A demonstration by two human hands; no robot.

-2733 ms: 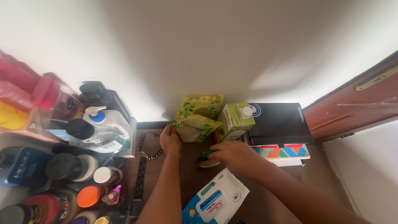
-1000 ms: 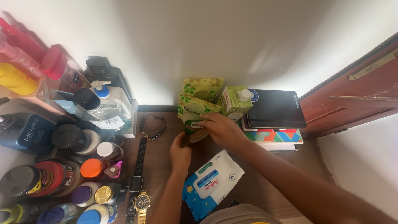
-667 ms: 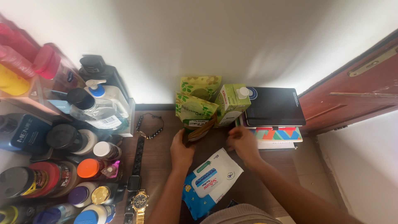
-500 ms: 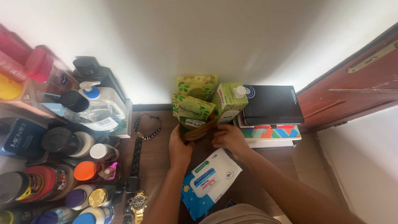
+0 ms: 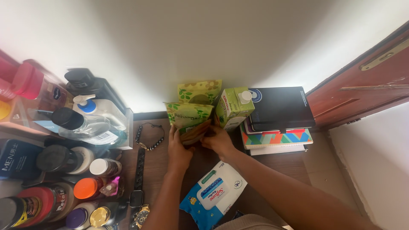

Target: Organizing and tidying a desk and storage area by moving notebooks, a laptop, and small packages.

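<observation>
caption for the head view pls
Both hands, left and right, hold a green leaf-print pouch beside a green carton.

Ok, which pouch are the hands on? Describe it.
Against the back wall, left of the green carton, two leafy green pouches stand. Both hands grip the front pouch, the lower one, nearer the bead bracelet.

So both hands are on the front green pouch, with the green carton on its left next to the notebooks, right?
Not quite. The head view shows the carton on the pouch's right, not its left, between the pouch and the notebooks. The rest holds: the left hand and right hand are both on the front pouch.
</observation>
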